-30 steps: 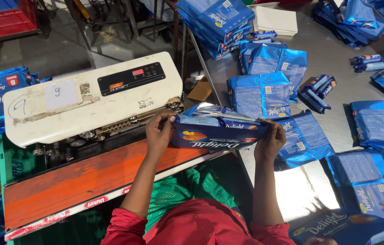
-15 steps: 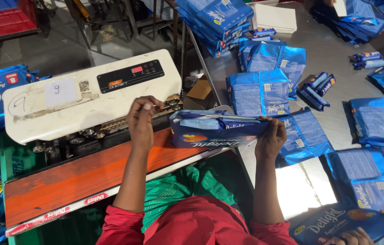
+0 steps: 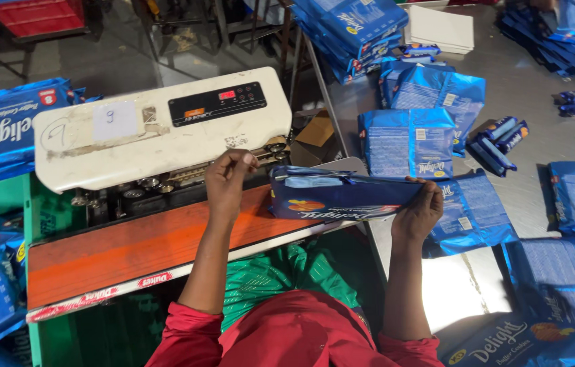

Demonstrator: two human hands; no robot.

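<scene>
At the sealing machine: a blue biscuit pack (image 3: 342, 197) held across the orange conveyor belt (image 3: 131, 251)

Right hand (image 3: 420, 214) grips the pack's right end, fingers curled over its top edge; left hand (image 3: 227, 180) pinches fingertips together near the cream sealer housing (image 3: 158, 126), just beside the pack's left end; pack looks light, crinkly and slippery, its biscuits likely fragile; best held at the ends; more blue packs (image 3: 406, 139) lie on the steel surface (image 3: 525, 75)

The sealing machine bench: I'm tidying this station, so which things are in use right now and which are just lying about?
In use:
blue packet
left hand
right hand
sealing machine
orange belt

Lying about:
sealed packets
small biscuit rolls
white box
red crate
</scene>
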